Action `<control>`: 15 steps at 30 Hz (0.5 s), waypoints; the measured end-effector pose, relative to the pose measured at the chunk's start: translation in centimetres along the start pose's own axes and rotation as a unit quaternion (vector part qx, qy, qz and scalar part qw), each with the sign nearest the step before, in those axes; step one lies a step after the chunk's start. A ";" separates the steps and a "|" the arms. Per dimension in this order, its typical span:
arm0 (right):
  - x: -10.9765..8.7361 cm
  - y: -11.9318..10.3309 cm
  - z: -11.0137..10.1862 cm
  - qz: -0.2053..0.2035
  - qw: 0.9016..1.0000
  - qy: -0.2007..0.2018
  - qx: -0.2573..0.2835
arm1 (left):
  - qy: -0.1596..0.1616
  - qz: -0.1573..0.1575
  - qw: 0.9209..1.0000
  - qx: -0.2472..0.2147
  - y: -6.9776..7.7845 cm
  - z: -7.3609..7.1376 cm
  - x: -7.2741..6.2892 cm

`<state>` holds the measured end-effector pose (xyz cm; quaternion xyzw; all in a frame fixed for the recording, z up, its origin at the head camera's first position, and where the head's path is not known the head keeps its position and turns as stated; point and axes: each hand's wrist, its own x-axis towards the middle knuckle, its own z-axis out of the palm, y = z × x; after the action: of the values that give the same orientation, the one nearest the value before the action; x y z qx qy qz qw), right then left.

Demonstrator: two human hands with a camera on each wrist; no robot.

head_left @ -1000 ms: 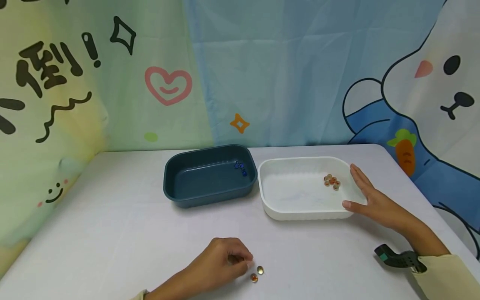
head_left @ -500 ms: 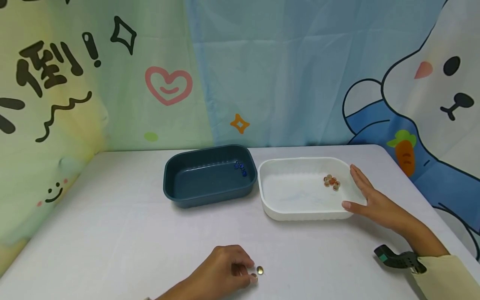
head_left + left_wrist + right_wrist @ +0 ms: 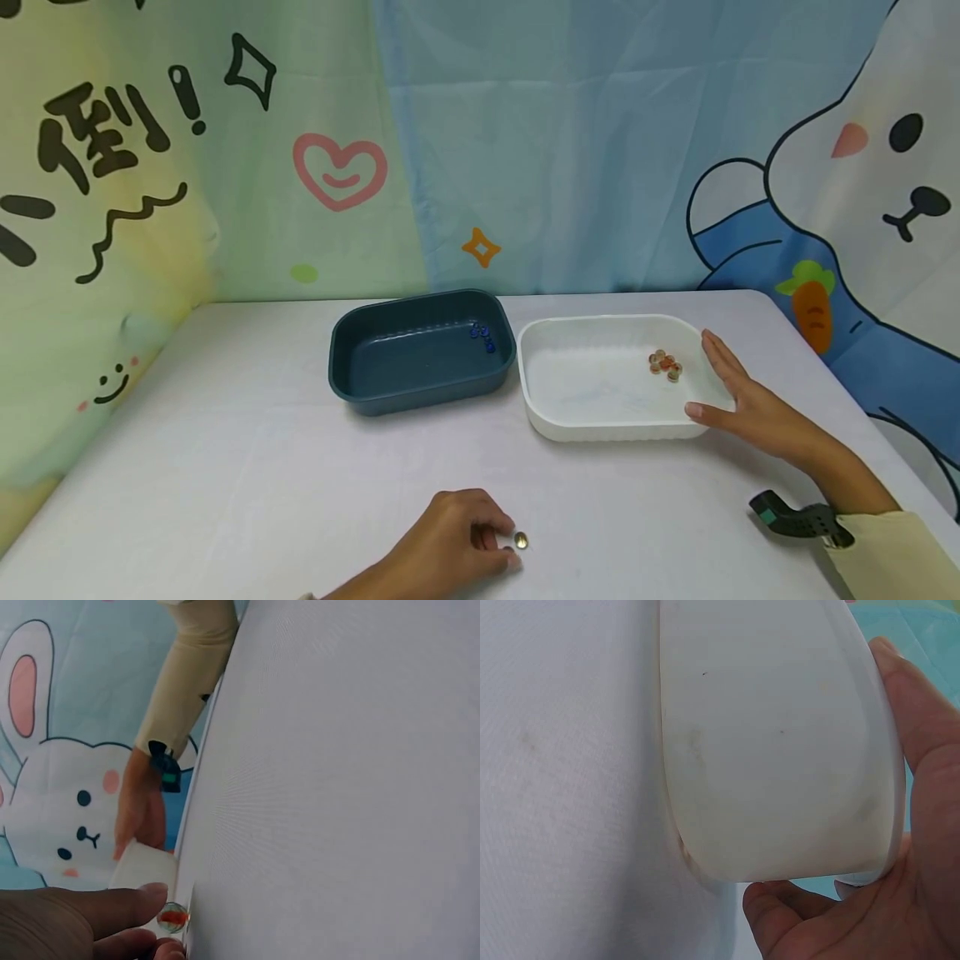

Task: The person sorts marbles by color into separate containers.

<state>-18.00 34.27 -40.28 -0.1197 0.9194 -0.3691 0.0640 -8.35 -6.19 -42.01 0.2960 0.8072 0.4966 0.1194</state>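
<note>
My left hand (image 3: 457, 537) is low over the white table, thumb and forefinger spread a little apart beside two small glass marbles. The thumb partly covers an orange-streaked marble (image 3: 172, 917), which shows right by the thumb tip in the left wrist view. A yellowish marble (image 3: 521, 540) lies near the forefinger tip. My right hand (image 3: 742, 404) rests against the right front corner of a white tray (image 3: 600, 432), fingers extended along its end and thumb at the front rim. Inside that tray sit several amber-and-clear marbles (image 3: 664, 363).
A dark teal tray (image 3: 420, 398) stands left of the white one, holding several blue marbles (image 3: 483, 333) near its right end. A printed cloth (image 3: 562, 167) hangs behind the table (image 3: 225, 467). A black wrist strap (image 3: 798, 515) sits on the right forearm.
My left hand has shifted slightly right and toward the table's near side, and its thumb now covers most of the orange marble. My right hand and both trays stay put.
</note>
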 end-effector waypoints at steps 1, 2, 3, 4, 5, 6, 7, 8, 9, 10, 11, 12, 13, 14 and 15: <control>0.0 0.0 0.0 0.000 1.000 0.000 0.000 | 0.001 -0.001 1.000 0.003 0.0 0.0 0.0; 0.0 0.0 0.0 0.001 1.000 0.000 0.001 | 0.000 -0.003 1.000 0.005 0.1 0.0 0.0; 0.0 0.0 0.0 0.002 1.000 0.000 0.001 | -0.002 -0.001 1.000 0.008 0.1 0.0 0.1; 0.0 -0.1 0.0 0.001 1.000 -0.001 0.003 | -0.005 0.000 1.000 0.011 0.1 0.1 0.1; -0.1 -0.1 0.0 0.002 1.000 -0.001 0.003 | -0.008 0.004 1.000 0.015 0.1 0.1 0.1; -0.1 -0.1 0.0 0.003 1.000 0.000 0.002 | -0.011 0.008 1.000 0.020 0.1 0.1 0.1; -0.1 -0.1 0.0 0.002 1.000 -0.001 0.002 | -0.014 0.013 0.999 0.026 0.0 0.1 0.1; -0.1 -0.1 0.0 0.002 1.000 0.000 0.003 | -0.016 0.019 0.999 0.031 0.0 0.1 0.1; -0.1 0.0 0.0 0.001 1.000 0.000 0.002 | -0.018 0.024 0.999 0.037 0.0 0.1 0.0; -0.1 0.0 0.0 0.001 1.000 0.000 0.001 | -0.019 0.027 0.999 0.043 0.0 0.1 0.0; -0.1 0.0 0.0 0.002 1.000 0.001 0.000 | -0.020 0.031 0.998 0.048 0.0 0.1 0.0; -0.1 0.0 0.0 0.001 1.000 0.001 0.000 | -0.021 0.032 0.998 0.052 0.0 0.1 0.0; -0.1 0.0 0.0 0.002 1.000 0.001 -0.001 | -0.023 0.034 0.998 0.056 0.0 0.1 0.0; -0.1 0.0 0.0 0.002 1.000 0.001 -0.001 | -0.027 0.030 0.998 0.053 0.1 0.0 0.1; -0.1 0.0 0.0 0.002 1.000 0.001 -0.001 | -0.032 0.028 0.998 0.055 0.1 0.0 0.1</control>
<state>-17.90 34.29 -40.28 -0.1175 0.9202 -0.3679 0.0633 -8.40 -6.13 -41.92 0.3400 0.8207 0.4446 0.1146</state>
